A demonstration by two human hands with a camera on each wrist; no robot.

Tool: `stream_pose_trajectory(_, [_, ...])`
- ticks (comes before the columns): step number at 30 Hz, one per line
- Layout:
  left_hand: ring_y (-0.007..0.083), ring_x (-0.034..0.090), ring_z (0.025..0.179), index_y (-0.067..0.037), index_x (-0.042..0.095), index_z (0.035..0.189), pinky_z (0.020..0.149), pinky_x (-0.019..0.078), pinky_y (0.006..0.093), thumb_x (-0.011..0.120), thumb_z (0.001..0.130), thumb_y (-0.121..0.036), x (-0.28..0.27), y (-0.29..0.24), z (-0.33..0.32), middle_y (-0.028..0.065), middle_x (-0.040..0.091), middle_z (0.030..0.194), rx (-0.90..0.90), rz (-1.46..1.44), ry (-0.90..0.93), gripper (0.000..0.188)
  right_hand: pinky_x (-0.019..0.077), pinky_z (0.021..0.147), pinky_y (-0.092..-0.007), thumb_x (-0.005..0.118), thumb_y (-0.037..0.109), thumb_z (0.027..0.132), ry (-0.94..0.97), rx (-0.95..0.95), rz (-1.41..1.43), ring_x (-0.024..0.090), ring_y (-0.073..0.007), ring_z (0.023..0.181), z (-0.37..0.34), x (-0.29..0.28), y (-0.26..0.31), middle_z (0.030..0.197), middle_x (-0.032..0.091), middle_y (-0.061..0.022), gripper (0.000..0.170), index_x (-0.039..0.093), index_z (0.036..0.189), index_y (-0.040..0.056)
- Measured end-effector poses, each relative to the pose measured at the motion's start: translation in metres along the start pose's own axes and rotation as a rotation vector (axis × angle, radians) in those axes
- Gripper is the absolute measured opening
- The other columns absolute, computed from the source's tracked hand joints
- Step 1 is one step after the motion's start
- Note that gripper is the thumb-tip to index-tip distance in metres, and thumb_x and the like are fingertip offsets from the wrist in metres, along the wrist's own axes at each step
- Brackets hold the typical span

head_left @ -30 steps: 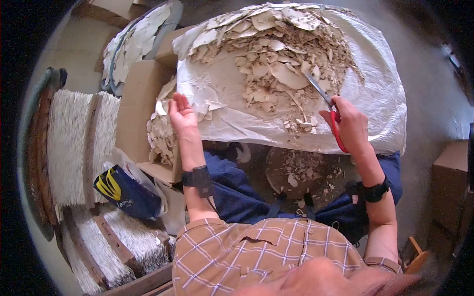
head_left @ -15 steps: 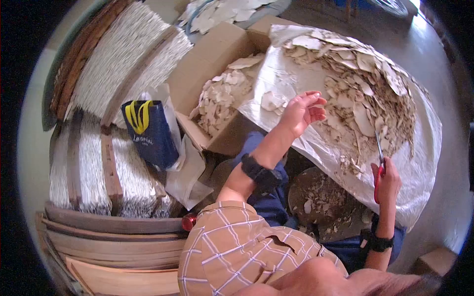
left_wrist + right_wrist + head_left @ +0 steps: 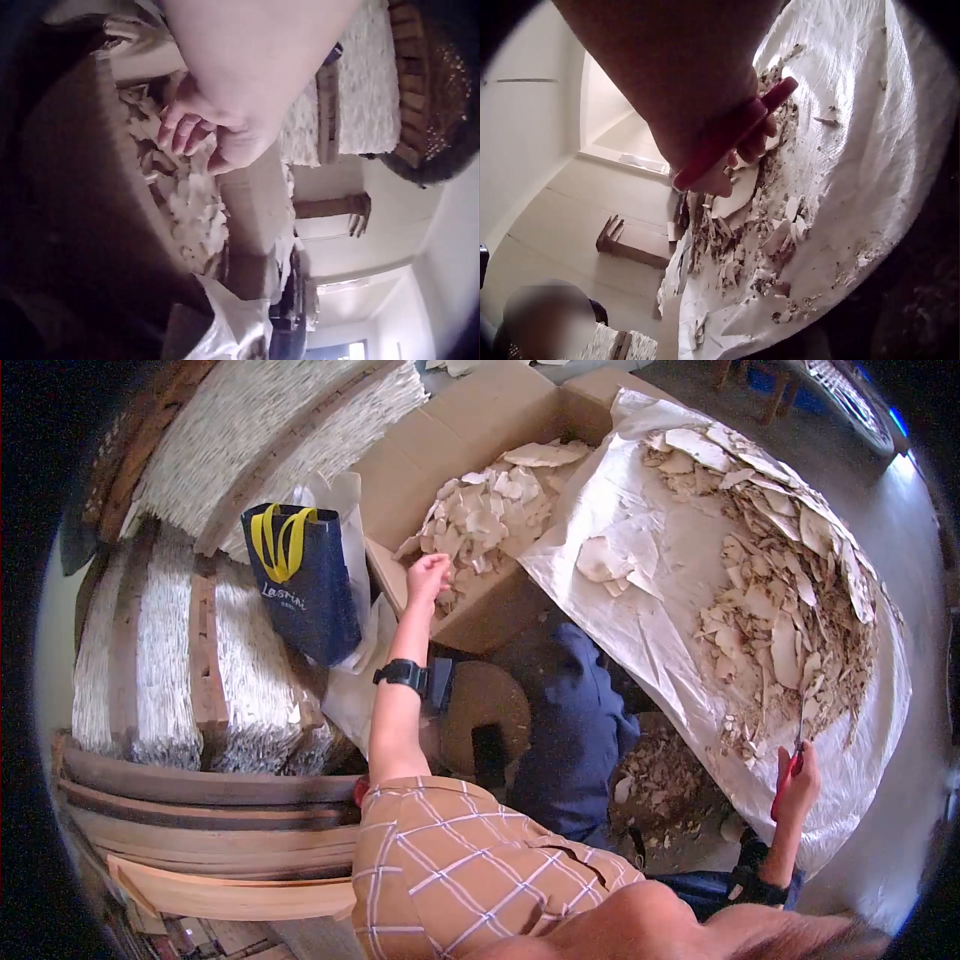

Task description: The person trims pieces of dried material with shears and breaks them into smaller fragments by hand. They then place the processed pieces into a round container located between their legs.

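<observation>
My left hand is over the near left edge of a cardboard box, its fingers loosely curled. The left wrist view shows no piece between those fingers, and below them lie pale flat flakes. Scissors with red handles are gripped in my right hand. Their blades point away from me, toward a heap of thin pale pieces and brownish scraps. That heap lies on a white plastic sheet, right of the box.
A dark blue bag with yellow handles stands left of the box. Beyond it are packed rows of white sheets between wooden strips. Curved wooden boards lie at lower left. Scraps lie on the floor near my legs.
My left hand has moved left from over the white sheet to the box edge. The view has turned left. My right hand keeps its grip on the scissors by the heap.
</observation>
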State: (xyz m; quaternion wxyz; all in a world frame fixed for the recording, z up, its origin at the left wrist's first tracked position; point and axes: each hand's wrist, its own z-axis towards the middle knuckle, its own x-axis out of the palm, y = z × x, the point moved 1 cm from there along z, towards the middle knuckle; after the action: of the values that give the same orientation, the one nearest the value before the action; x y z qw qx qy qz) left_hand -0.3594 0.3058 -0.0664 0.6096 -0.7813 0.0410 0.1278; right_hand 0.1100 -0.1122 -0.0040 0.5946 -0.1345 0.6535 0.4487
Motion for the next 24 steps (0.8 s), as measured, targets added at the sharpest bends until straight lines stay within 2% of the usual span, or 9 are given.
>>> stream_pose_trajectory(3, [0.0099,0.054,0.074,-0.008,0.053,0.112,0.058,0.0444,0.0239,0.06,0.076,-0.019,0.009,0.034,0.039,0.0055,0.059,0.096,0.06,0.528,0.298,0.039,0.036,0.049,-0.033,0.061,0.021,0.077,-0.015,-0.009,-0.022,0.044,-0.0221,0.05,0.009,0.016,-0.011,0.058,0.044,-0.0093,0.024,0.051,0.092,0.0057])
stream_pose_trajectory(7, [0.0167,0.057,0.086,-0.007,0.058,0.104,0.072,0.0452,0.0286,0.063,0.07,-0.019,0.035,0.068,0.078,0.0131,0.061,0.096,-0.034,0.675,0.473,0.036,0.0365,0.05,-0.0321,0.06,0.021,0.078,-0.005,0.005,-0.091,0.043,-0.0216,0.051,0.018,0.023,-0.007,0.058,0.044,-0.0095,0.027,0.051,0.096,0.0035])
stream_pose_trajectory(12, [0.0193,0.06,0.08,-0.002,0.061,0.095,0.071,0.0454,0.0318,0.064,0.067,-0.029,0.048,0.091,0.095,0.0145,0.062,0.086,0.062,1.025,0.474,0.039,0.037,0.051,-0.0319,0.06,0.019,0.078,-0.03,-0.018,-0.095,0.043,-0.0213,0.051,0.021,0.032,-0.017,0.059,0.045,-0.0088,0.025,0.052,0.096,0.0046])
stream_pose_trajectory(14, [0.02,0.061,0.071,-0.002,0.063,0.089,0.066,0.0463,0.0316,0.061,0.067,-0.026,0.041,0.098,0.098,0.0117,0.064,0.076,-0.021,0.837,0.27,0.032,0.0371,0.051,-0.0317,0.061,0.018,0.077,0.028,0.031,-0.058,0.043,-0.0212,0.052,0.023,0.032,-0.013,0.06,0.045,-0.0085,0.025,0.051,0.097,0.0046])
stream_pose_trajectory(15, [0.0159,0.06,0.063,-0.004,0.066,0.083,0.058,0.0458,0.028,0.059,0.069,-0.02,0.036,0.095,0.093,0.0101,0.062,0.063,0.113,0.896,0.126,0.022,0.0371,0.051,-0.0317,0.061,0.018,0.077,0.029,0.032,-0.054,0.043,-0.0212,0.052,0.024,0.031,-0.012,0.06,0.045,-0.0085,0.025,0.051,0.097,0.0046])
stream_pose_trajectory(18, [0.0123,0.059,0.063,-0.004,0.065,0.081,0.058,0.0459,0.0253,0.059,0.07,-0.007,0.014,0.076,0.074,0.0073,0.062,0.068,0.263,0.468,-0.13,0.013,0.0379,0.051,-0.0317,0.062,0.017,0.077,0.017,0.03,-0.045,0.045,-0.0215,0.053,0.023,0.03,-0.012,0.061,0.046,-0.0083,0.026,0.051,0.097,0.0045])
stream_pose_trajectory(19, [0.0123,0.059,0.063,-0.004,0.065,0.081,0.058,0.0459,0.0253,0.059,0.07,-0.007,0.013,0.061,0.056,0.0073,0.062,0.068,0.274,0.469,-0.132,0.013,0.0385,0.051,-0.0317,0.062,0.017,0.076,-0.028,-0.015,-0.064,0.046,-0.0218,0.053,0.022,0.03,-0.014,0.063,0.048,-0.0089,0.027,0.051,0.098,0.0044])
stream_pose_trajectory(21, [0.0105,0.059,0.068,-0.004,0.062,0.077,0.062,0.0469,0.027,0.062,0.066,0.005,0.017,0.015,0.003,0.0044,0.062,0.076,0.063,-0.288,0.035,0.014,0.0391,0.052,-0.0317,0.062,0.017,0.076,-0.078,-0.057,-0.075,0.047,-0.0221,0.054,0.02,0.027,-0.011,0.064,0.049,-0.0094,0.028,0.051,0.098,0.0043])
stream_pose_trajectory(24, [0.0135,0.06,0.075,-0.003,0.057,0.076,0.067,0.0479,0.0269,0.062,0.064,0.009,0.029,-0.033,-0.058,0.0045,0.061,0.086,0.33,-0.316,0.148,0.018,0.0402,0.053,-0.0318,0.062,0.016,0.076,-0.03,-0.015,-0.031,0.049,-0.0226,0.056,0.018,0.019,0.002,0.067,0.051,-0.0105,0.029,0.052,0.099,0.0048])
